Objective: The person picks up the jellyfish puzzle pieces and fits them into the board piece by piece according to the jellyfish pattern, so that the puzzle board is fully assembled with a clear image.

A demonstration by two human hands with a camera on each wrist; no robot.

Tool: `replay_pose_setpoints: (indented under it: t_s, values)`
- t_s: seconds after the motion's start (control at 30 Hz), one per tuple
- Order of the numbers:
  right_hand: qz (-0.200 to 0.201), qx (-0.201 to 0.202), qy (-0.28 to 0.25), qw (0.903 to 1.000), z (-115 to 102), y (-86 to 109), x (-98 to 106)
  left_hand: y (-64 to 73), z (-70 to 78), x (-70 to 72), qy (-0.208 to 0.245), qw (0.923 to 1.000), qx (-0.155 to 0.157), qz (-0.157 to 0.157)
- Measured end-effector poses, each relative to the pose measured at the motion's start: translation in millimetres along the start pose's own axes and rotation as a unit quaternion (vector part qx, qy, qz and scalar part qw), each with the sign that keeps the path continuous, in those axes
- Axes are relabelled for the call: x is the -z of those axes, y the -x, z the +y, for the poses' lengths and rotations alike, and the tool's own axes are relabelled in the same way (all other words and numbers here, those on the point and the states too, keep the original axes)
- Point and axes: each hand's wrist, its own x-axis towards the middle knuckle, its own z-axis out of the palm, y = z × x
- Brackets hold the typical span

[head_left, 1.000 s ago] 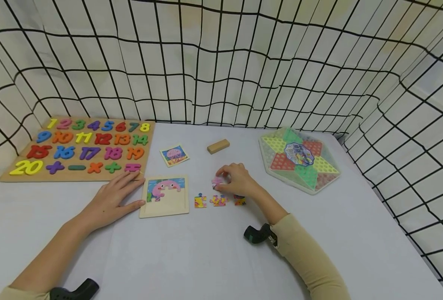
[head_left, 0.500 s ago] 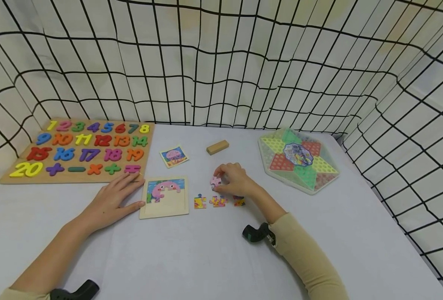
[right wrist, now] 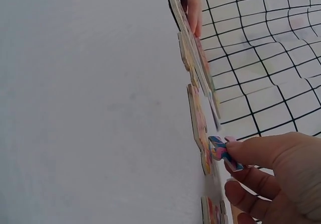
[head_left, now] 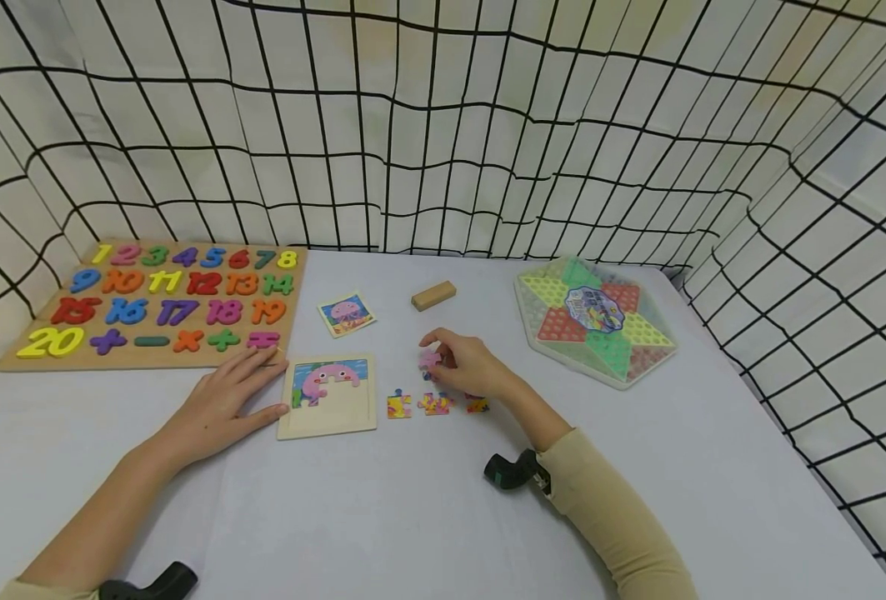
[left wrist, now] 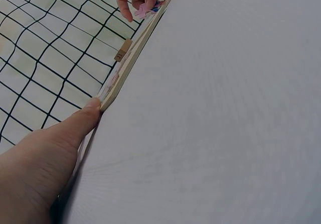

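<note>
My right hand [head_left: 473, 365] pinches a pink and blue jigsaw piece [right wrist: 224, 151] between thumb and finger, just right of a square wooden puzzle tray [head_left: 337, 422]. Pink picture pieces fill the tray's upper part; bare wood shows below. Beneath the right hand lie several loose pieces: a yellow one [head_left: 399, 407], a yellow and pink one [head_left: 436, 404] and one partly covered by the hand [head_left: 477, 405]. My left hand [head_left: 221, 404] lies flat with fingers extended, its thumb at the tray's left edge and its fingertips at the number board's corner.
A wooden number board [head_left: 292, 325] with coloured numerals stands at the back left. Behind the tray are a small picture card [head_left: 346, 314] and a wooden block [head_left: 433, 296]. A hexagonal checkers box [head_left: 596, 321] sits at right. Black netting [head_left: 427, 150] borders the table.
Between my right fingers the jigsaw piece has turned and shifted slightly, and the index finger has straightened somewhat. My left hand and the tray have stayed in place.
</note>
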Motion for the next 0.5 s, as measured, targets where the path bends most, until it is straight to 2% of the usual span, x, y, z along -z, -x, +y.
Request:
replay_pose_setpoints:
  t_s: [0.3, 0.5]
  values:
    - [0.029, 0.007, 0.0, 0.9995, -8.0, -3.4, -1.5, 0.2, -0.9, -0.9, -0.001, 1.0, 0.0, 0.002]
    - [0.025, 0.008, -0.027, 0.9993, -16.7, -9.2, -6.1, 0.6, -0.7, -0.5, 0.001, 1.0, -0.004, 0.003]
